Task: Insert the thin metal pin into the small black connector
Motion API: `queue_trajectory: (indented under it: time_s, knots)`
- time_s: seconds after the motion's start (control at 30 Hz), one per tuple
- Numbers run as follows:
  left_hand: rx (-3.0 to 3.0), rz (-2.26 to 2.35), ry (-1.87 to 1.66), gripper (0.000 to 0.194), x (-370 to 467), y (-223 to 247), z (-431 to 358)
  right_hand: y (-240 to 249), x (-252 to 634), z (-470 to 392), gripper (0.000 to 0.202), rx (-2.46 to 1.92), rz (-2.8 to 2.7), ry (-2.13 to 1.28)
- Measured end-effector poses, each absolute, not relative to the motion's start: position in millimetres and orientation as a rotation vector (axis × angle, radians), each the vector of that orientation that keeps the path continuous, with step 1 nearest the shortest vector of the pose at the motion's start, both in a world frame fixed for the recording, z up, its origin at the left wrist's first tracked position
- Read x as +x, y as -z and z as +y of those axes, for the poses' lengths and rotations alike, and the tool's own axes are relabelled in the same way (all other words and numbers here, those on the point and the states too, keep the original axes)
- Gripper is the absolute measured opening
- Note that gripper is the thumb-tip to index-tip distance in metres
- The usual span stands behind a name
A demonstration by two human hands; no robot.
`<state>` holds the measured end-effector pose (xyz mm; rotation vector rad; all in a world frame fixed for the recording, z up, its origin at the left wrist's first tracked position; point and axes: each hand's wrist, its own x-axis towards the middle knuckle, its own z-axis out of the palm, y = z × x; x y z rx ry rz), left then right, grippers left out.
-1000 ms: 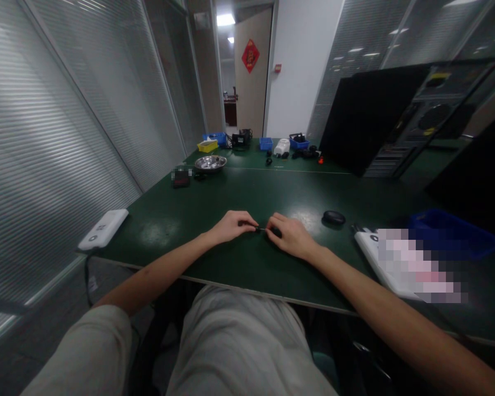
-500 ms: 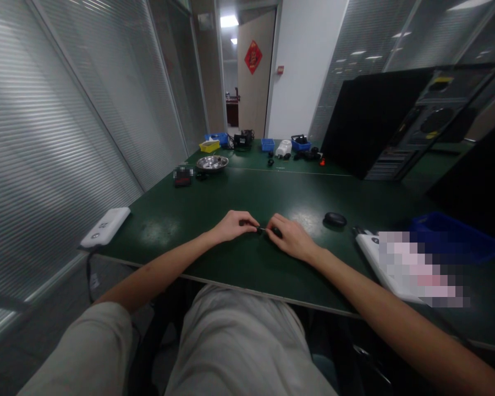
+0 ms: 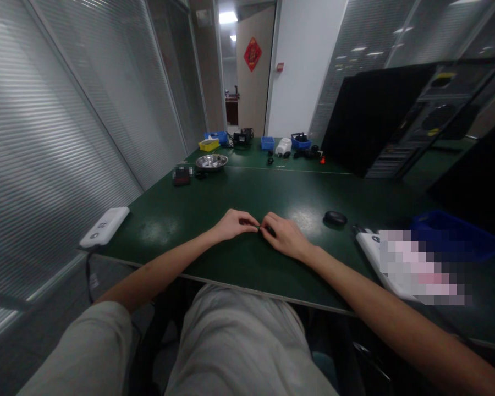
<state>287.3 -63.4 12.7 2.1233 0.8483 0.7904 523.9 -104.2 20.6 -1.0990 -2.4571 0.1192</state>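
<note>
Above the green table [image 3: 231, 264], near its front edge, my left hand [image 3: 236, 224] is closed in a pinch on a small dark item partly hidden by its fingers. Facing it, my right hand [image 3: 284, 235] is closed too, with something dark half hidden under its fingers. The fingertips of both hands nearly meet. What they hold is too small to name. A black oval case [image 3: 335, 218] lies to the right of my right hand.
White devices stand at the left edge [image 3: 104, 226] and right [image 3: 371, 253]. A blue tray [image 3: 454, 236] sits far right. Farther back are a metal dish [image 3: 212, 161], a dark box [image 3: 182, 176], small bins, black parts and a large black computer case [image 3: 379, 121].
My right hand has moved slightly left, so its fingertips are closer to those of my left hand. The thin light piece seen between them before is now hidden.
</note>
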Motion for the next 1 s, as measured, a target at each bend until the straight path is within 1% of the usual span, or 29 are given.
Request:
queue_trajectory:
  time_s: [0.17,0.3,0.47,0.63,0.83,1.0]
  knots:
    - [2.107,0.801,-0.827,0.023,286,-17,-63,-22,525,-105,0.012,-1.13,-2.479,-0.115]
    - [2.147,0.91,-0.865,0.025,284,-16,-59,-23,526,-106,0.012,-1.127,-2.477,-0.12]
    - [2.403,0.89,-0.833,0.021,284,-10,-54,-22,529,-105,0.011,-1.125,-2.461,-0.12]
    - [2.576,0.87,-0.776,0.022,284,-11,-55,-20,530,-103,0.01,-1.124,-2.448,-0.126]
    - [2.576,0.761,-0.761,0.032,284,-25,-70,-20,537,-100,0.008,-1.125,-2.376,-0.203]
    - [2.548,0.758,-0.687,0.047,285,-27,-74,-20,546,-95,0.008,-1.156,-2.305,-0.254]
